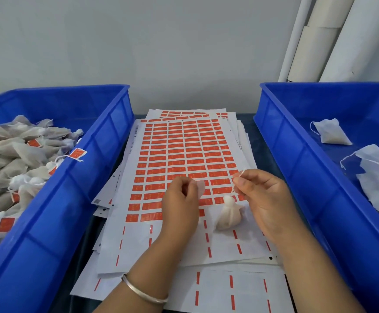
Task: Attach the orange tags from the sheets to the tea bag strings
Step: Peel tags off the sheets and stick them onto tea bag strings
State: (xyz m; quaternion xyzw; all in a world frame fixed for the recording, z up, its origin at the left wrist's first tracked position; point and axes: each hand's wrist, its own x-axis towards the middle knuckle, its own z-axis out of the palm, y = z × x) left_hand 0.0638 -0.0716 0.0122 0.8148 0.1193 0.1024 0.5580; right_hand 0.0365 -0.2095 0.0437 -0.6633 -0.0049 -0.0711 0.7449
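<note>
left hand [180,195]: hovering over the tag sheet [184,154], pinching a small pale tag [201,187], looks like its white back
right hand [261,199]: also over the sheet, pinching the string [237,184]
tea bag [228,213]: dangling off that string just above the sheet's near end
blue bins [107,141]: one each side of the sheet

Right hand [258,195] pinching tea bag [229,214] string [238,179]; left hand [180,197] pinching tag [201,187] above sheet [184,154].
</note>
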